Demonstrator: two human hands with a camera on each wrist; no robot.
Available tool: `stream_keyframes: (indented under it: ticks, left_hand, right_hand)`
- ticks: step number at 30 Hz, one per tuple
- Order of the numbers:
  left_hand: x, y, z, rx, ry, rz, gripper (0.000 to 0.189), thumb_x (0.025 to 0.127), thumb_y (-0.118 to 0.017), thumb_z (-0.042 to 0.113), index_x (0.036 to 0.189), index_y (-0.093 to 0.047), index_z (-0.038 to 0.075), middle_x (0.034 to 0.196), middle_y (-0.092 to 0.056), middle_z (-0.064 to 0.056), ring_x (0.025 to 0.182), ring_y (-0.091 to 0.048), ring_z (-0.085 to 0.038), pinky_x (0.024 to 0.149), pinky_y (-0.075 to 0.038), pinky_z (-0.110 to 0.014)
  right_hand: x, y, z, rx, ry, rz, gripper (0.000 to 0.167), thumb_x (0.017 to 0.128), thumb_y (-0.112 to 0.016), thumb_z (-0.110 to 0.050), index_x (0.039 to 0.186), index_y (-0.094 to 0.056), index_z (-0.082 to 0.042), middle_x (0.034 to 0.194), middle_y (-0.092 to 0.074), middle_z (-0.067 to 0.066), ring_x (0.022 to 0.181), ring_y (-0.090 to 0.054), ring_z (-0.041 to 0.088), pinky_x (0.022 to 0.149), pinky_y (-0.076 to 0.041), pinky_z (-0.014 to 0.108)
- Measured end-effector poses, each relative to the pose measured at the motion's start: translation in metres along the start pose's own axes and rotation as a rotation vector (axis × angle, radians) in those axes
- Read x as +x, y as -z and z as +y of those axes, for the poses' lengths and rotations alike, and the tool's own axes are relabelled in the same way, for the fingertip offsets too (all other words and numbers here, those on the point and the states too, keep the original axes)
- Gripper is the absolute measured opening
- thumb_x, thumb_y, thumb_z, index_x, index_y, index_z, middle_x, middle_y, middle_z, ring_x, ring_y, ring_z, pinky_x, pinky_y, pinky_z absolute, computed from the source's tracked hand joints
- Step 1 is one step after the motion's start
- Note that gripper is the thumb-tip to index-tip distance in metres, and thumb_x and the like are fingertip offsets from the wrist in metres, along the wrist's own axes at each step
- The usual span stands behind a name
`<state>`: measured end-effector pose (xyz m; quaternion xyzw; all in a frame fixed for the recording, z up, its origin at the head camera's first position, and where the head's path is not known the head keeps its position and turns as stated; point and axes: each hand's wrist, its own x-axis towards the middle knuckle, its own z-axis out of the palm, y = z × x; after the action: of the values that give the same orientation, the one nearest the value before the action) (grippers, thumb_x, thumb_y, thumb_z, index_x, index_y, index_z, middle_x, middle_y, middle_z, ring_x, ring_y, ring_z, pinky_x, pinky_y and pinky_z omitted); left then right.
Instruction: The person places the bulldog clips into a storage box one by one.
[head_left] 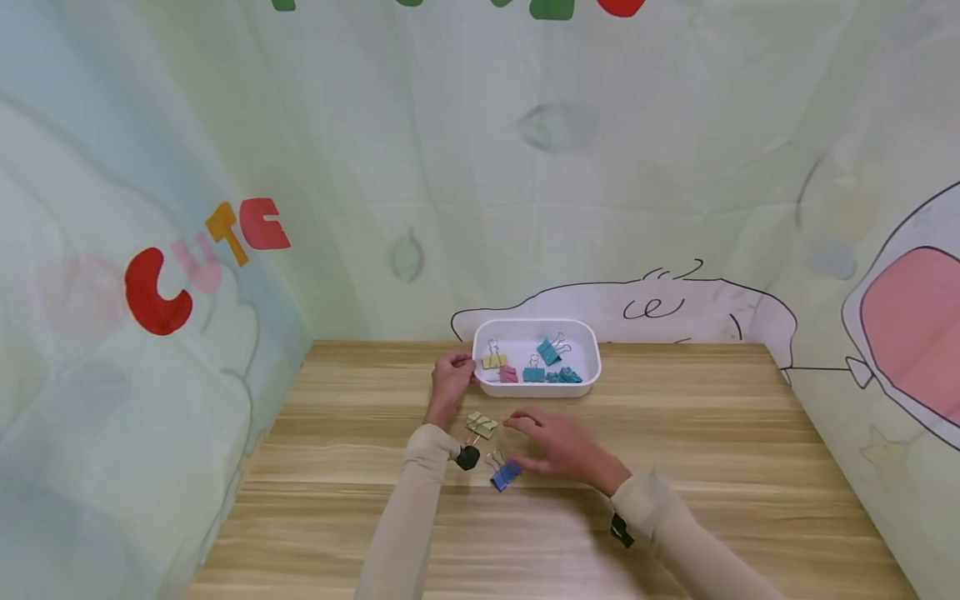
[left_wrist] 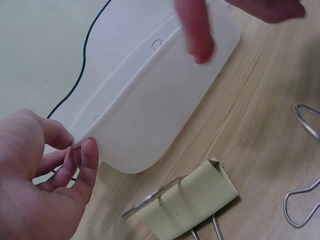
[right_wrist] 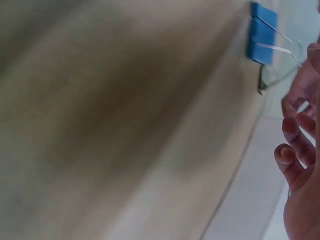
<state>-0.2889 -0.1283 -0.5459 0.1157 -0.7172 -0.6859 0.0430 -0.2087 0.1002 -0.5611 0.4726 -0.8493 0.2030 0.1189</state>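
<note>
My left hand [head_left: 450, 383] pinches the left rim of a white plastic tray [left_wrist: 150, 110] between thumb and fingers. On the wood in front of the tray lies a yellow binder clip [head_left: 482, 425], close to my left wrist. A blue binder clip [head_left: 506, 476] sits nearer to me, its wire handles pointing away. Over these two clips reaches my right hand [head_left: 562, 446], fingers loosely spread and holding nothing. Its fingertips are just right of the yellow clip, and its thumb overlaps the blue clip's edge in the head view.
Inside the tray are a yellow binder clip [head_left: 493, 361], a pink one [head_left: 508, 375] and several teal clips [head_left: 534, 375]. The tray stands at the far edge of the wooden table [head_left: 675, 400], against a printed cloth backdrop [head_left: 480, 167]. Cloth also hangs on both sides.
</note>
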Motion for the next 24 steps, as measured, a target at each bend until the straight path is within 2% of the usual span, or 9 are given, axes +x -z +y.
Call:
stream_keyframes:
  ticks: [3,8,15,19,24]
  left_hand:
    - [0.0,0.0,0.0,0.0,0.007,0.002,0.03,0.094,-0.06,-0.006,0.122,-0.063,-0.018,0.115,-0.066,-0.032,0.085,-0.066,-0.033,0.067,-0.063,-0.026]
    - [-0.001,0.0,0.002,0.004,0.014,0.001,0.03,0.095,-0.059,-0.006,0.123,-0.063,-0.018,0.115,-0.066,-0.032,0.085,-0.065,-0.032,0.067,-0.062,-0.024]
    - [-0.001,0.001,0.001,0.019,0.01,-0.002,0.03,0.095,-0.059,-0.006,0.123,-0.063,-0.017,0.115,-0.066,-0.033,0.081,-0.065,-0.029,0.074,-0.064,-0.035]
    - [0.0,0.0,0.001,0.024,0.014,-0.001,0.03,0.096,-0.06,-0.005,0.123,-0.064,-0.016,0.116,-0.066,-0.032,0.086,-0.066,-0.033,0.079,-0.064,-0.04]
    - [-0.001,0.0,0.003,0.022,0.013,0.007,0.029,0.096,-0.06,-0.005,0.122,-0.064,-0.016,0.115,-0.067,-0.032,0.09,-0.066,-0.037,0.079,-0.065,-0.04]
  right_hand:
    - [-0.007,-0.007,-0.004,0.021,-0.036,-0.061,0.062,0.093,-0.074,-0.051,0.14,-0.062,-0.012,0.134,-0.063,0.004,0.102,-0.069,0.016,0.082,-0.062,0.03]
    - [-0.014,-0.016,-0.012,0.072,-0.095,-0.141,0.065,0.093,-0.073,-0.053,0.143,-0.06,-0.012,0.138,-0.062,0.005,0.108,-0.067,0.019,0.093,-0.06,0.036]
    - [-0.017,-0.028,-0.016,0.073,-0.087,-0.15,0.056,0.094,-0.076,-0.045,0.137,-0.064,-0.012,0.13,-0.064,0.004,0.101,-0.066,0.012,0.088,-0.06,0.028]
    - [-0.019,-0.032,-0.016,0.079,-0.085,-0.144,0.048,0.094,-0.076,-0.042,0.131,-0.067,-0.013,0.126,-0.065,0.002,0.099,-0.066,0.01,0.085,-0.059,0.024]
    - [-0.02,-0.035,-0.017,0.075,-0.087,-0.141,0.04,0.094,-0.076,-0.041,0.125,-0.07,-0.015,0.125,-0.065,-0.001,0.1,-0.066,0.011,0.086,-0.06,0.026]
